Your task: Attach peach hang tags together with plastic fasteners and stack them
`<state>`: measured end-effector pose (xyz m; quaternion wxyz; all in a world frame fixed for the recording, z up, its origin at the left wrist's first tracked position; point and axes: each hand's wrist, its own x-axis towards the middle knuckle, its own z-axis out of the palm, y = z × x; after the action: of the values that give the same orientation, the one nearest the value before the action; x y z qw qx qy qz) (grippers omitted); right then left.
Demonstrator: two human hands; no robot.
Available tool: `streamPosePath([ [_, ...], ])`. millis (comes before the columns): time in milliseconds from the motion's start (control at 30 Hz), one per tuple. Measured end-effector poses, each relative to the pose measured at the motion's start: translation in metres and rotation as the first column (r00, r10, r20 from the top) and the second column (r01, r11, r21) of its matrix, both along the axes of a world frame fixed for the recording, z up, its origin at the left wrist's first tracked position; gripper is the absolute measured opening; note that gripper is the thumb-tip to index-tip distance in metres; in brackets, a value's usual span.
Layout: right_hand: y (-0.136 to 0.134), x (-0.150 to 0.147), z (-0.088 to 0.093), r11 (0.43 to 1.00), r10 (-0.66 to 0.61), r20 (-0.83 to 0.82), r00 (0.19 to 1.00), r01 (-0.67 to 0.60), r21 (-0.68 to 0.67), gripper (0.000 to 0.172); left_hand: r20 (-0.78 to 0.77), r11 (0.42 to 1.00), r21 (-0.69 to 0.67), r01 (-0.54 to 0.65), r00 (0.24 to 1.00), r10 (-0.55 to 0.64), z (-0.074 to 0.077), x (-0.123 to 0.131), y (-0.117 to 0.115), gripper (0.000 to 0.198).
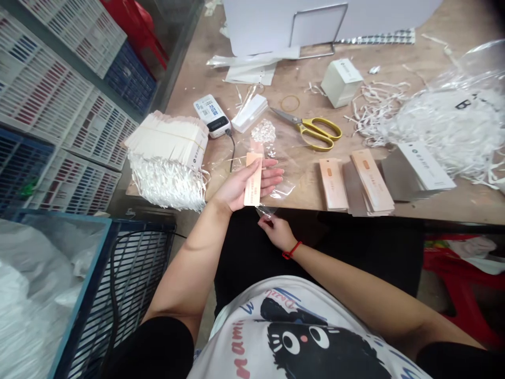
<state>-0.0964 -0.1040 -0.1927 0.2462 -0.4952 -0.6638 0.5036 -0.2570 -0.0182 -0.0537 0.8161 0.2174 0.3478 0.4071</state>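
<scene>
My left hand is palm up over the table's front edge, its thumb pressing a peach-coloured hang tag with small print against the palm. The other fingers stretch out to the right. Just below, my right hand, with a red cord bracelet at the wrist, pinches its thumb and fingertips together beside clear plastic. What sits in that pinch is too small to make out. Beyond the left hand, a small heap of white bits lies on clear film.
Left are bundled tags with white strings and a white device with a cable. Yellow-handled scissors lie centrally. To the right stand peach tag stacks, white tags, a tag block and a bag of strings.
</scene>
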Motion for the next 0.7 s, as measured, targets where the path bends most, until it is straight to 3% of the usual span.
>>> streamPosePath([
  [133, -0.015, 0.005, 0.019, 0.982, 0.093, 0.016, 0.996, -0.095, 0.165, 0.019, -0.011, 1.000, -0.011, -0.006, 1.000, 0.006, 0.001, 0.000, 0.000, 0.035],
  [200, -0.023, 0.009, 0.038, 0.937, 0.221, -0.003, 0.975, -0.211, 0.277, 0.018, -0.015, 1.000, -0.008, -0.011, 1.000, 0.011, 0.002, 0.001, -0.001, 0.034],
  [233, -0.027, 0.012, 0.051, 0.879, 0.313, -0.015, 0.950, -0.283, 0.383, 0.018, -0.015, 1.000, -0.008, -0.015, 1.000, 0.015, 0.002, 0.001, -0.001, 0.034],
  [267, -0.028, 0.015, 0.065, 0.777, 0.416, -0.016, 0.909, -0.346, 0.525, 0.018, -0.014, 1.000, -0.009, -0.018, 1.000, 0.018, 0.003, 0.001, -0.001, 0.034],
  [300, -0.029, 0.019, 0.081, 0.640, 0.495, -0.003, 0.869, -0.362, 0.678, 0.018, -0.011, 1.000, -0.012, -0.020, 1.000, 0.020, 0.003, 0.001, -0.001, 0.034],
  [333, -0.027, 0.024, 0.098, 0.530, 0.509, 0.008, 0.861, -0.321, 0.785, 0.019, -0.008, 1.000, -0.018, -0.023, 1.000, 0.023, 0.003, 0.001, -0.001, 0.034],
  [367, -0.023, 0.028, 0.115, 0.473, 0.481, 0.001, 0.877, -0.260, 0.842, 0.020, -0.004, 0.999, -0.025, -0.025, 1.000, 0.025, 0.003, 0.001, -0.001, 0.034],
  [400, -0.016, 0.032, 0.131, 0.482, 0.413, -0.018, 0.910, -0.202, 0.853, 0.020, 0.003, 0.999, -0.031, -0.026, 1.000, 0.026, 0.003, 0.001, 0.000, 0.033],
  [467, 0.002, 0.039, 0.156, 0.587, 0.220, 0.033, 0.975, -0.160, 0.794, 0.019, 0.024, 0.999, -0.037, -0.023, 0.999, 0.024, 0.003, 0.000, 0.000, 0.032],
  [533, 0.023, 0.042, 0.169, 0.683, 0.032, 0.164, 0.986, -0.142, 0.716, 0.017, 0.045, 0.999, -0.041, -0.021, 0.999, 0.023, 0.003, -0.001, 0.000, 0.031],
  [600, 0.043, 0.041, 0.171, 0.746, -0.081, 0.290, 0.954, -0.135, 0.652, 0.018, 0.055, 0.998, -0.045, -0.033, 0.998, 0.035, 0.004, -0.001, 0.000, 0.029],
  [700, 0.066, 0.033, 0.164, 0.817, -0.115, 0.431, 0.895, -0.161, 0.553, 0.020, 0.098, 0.997, -0.052, -0.063, 0.993, 0.067, 0.006, -0.001, -0.002, 0.026],
])
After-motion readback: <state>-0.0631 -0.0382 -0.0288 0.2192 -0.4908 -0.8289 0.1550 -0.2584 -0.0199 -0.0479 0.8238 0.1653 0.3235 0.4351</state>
